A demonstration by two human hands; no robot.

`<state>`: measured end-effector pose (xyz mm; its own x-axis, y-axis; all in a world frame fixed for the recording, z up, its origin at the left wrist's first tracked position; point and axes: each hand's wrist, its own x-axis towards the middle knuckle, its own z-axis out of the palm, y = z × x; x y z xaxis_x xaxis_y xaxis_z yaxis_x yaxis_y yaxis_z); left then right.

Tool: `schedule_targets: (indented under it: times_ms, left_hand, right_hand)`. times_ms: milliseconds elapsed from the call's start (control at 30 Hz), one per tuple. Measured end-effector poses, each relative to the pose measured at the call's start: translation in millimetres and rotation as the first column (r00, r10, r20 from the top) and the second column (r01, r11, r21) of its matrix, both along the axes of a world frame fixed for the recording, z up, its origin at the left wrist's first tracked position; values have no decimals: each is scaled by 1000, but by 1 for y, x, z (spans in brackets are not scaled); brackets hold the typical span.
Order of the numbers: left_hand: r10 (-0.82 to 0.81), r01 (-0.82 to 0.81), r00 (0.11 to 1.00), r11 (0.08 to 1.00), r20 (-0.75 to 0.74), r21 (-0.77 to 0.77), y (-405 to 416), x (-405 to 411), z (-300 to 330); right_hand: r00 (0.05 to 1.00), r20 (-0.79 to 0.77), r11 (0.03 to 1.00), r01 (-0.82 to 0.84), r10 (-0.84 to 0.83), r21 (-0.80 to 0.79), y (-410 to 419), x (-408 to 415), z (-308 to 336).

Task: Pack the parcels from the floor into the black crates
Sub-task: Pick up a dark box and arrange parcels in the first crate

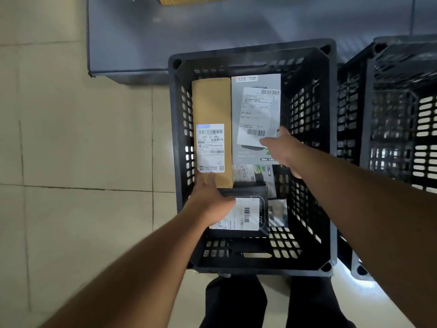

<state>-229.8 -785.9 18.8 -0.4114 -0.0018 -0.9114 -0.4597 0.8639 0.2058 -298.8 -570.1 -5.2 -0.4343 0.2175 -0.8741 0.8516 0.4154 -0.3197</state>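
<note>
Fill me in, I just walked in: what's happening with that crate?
A person is packing parcels into a black crate on the floor. The left hand rests on the near end of a brown box, and the right hand holds the edge of a grey box beside it. A black parcel and smaller packets lie underneath. A second crate stands to the right.

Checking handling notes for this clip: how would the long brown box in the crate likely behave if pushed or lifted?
The brown box has straight edges and flat faces, so it is probably stiff cardboard, not floppy. It lies flat beside the grey box and near the crate wall, so it should slide, not roll or tip. The left hand touches its near end with straight fingers, which hints at light weight.
</note>
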Motion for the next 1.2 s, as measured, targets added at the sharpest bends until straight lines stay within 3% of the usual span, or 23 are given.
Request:
schedule_targets:
  times_ms: [67,100,167,200,233,300,367,600,867,1100,1200]
  left_hand:
    - [33,-29,993,999,-114,37,-2,-2,9]
    - [18,-12,963,1000,-269,23,-4,0,16]
    - [-100,24,798,991,-594,-135,-10,6,26]
    - [-115,-33,732,979,-671,-203,-14,8,28]
    - [-55,-130,744,966,-666,-224,-16,8,31]
    - [215,-351,813,923,-542,-160,-15,2,34]
    - [311,-420,825,896,-471,-143,-11,-2,33]
    - [156,-271,858,947,-490,-173,-14,-18,36]
    - [107,-177,922,971,-372,-158,-14,-20,48]
    - [-11,-147,837,958,-548,-245,-5,31,75]
    - [28,-126,912,969,-409,-213,5,63,87]
  right_hand:
    - [998,30,997,-61,59,52,1,10,10]
    - [990,38,986,-141,138,88,2,20,15]
    - [933,42,919,-359,357,162,7,44,22]
    - [888,38,867,-457,459,198,10,55,25]
    - [843,33,817,-529,537,228,15,65,28]
    - [768,26,741,-626,640,243,23,76,33]
    - [728,24,705,-671,685,229,28,79,36]
    - [822,5,805,-559,570,199,39,75,41]
    - [822,-25,810,-555,569,191,46,81,54]
    - [809,-26,801,-576,587,165,45,118,85]
    - [805,-13,798,-586,593,142,47,143,104]
